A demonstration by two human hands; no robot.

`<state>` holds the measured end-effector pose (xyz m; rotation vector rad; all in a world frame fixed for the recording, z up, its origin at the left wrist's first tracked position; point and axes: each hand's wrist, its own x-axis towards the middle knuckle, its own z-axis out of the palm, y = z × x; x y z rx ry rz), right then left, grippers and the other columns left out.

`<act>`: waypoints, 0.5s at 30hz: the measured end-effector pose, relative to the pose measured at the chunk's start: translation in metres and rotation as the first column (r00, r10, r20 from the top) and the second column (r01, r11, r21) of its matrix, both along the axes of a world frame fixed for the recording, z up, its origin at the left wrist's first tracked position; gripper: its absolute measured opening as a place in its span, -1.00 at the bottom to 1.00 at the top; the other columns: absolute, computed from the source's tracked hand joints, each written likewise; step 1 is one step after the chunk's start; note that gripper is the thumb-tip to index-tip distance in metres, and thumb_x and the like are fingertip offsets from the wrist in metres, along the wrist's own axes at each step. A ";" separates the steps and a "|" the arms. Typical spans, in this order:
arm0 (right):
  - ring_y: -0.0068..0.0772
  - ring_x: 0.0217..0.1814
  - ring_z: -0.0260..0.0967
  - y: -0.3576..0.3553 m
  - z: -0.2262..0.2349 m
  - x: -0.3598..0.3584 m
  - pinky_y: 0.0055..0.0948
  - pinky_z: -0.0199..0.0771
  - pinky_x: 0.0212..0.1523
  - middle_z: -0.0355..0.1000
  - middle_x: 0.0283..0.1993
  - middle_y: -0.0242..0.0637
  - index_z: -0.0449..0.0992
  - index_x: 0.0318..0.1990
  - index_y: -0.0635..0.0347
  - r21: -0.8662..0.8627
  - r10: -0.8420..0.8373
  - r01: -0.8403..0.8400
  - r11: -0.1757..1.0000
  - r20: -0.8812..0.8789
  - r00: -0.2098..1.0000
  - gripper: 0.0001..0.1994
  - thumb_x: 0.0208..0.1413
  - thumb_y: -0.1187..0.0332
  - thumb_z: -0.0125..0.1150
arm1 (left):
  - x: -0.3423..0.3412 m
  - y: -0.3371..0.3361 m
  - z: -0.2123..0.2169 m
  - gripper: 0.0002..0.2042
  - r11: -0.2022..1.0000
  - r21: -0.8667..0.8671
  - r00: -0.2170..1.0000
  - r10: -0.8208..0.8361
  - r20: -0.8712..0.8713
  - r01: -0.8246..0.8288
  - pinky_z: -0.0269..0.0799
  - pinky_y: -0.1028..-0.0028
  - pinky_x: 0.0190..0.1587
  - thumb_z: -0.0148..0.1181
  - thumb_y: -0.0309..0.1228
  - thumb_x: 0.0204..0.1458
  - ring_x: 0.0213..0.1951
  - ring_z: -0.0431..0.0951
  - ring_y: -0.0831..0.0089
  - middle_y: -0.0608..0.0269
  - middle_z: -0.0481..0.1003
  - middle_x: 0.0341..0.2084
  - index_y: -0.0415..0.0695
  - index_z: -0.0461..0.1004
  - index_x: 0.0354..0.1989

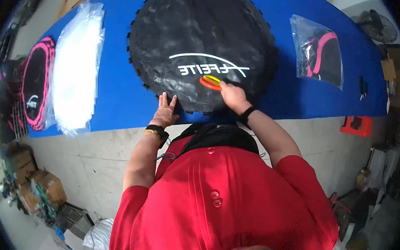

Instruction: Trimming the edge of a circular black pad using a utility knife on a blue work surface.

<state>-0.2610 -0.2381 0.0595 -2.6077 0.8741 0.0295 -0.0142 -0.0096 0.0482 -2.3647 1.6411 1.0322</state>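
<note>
A large round black trampoline mat (pixel 202 31), with small tabs around its rim and white lettering, lies on the blue table. My left hand (pixel 164 113) rests at the mat's near edge, fingers spread and touching it. Over the near right part of the mat, my right hand (pixel 234 97) is closed on what looks like a pair of scissors (pixel 210 82). Their orange and yellow loops stick out to the left of my fingers; the part inside the hand is hidden.
Clear plastic bags (pixel 77 68) lie stacked left of the mat, beside pink-edged black mats (pixel 37 84). On the right are a bagged pink-and-black piece (pixel 319 54) and a small dark tool (pixel 363 88). A red crate (pixel 356 125) stands beyond the blue table's (pixel 116 113) near edge.
</note>
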 end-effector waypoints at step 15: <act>0.11 -0.32 0.55 -0.020 -0.006 -0.079 0.08 0.54 -0.34 0.54 -0.33 -0.05 0.40 -0.07 0.09 -0.076 -0.405 0.407 0.910 0.039 0.914 -0.83 0.26 0.29 -0.02 | -0.001 0.000 0.000 0.04 0.996 0.050 0.996 -0.074 0.053 0.072 -0.09 0.06 0.47 0.40 -0.16 -0.01 0.46 -0.29 -0.39 -0.47 -0.41 0.44 0.00 -0.25 0.54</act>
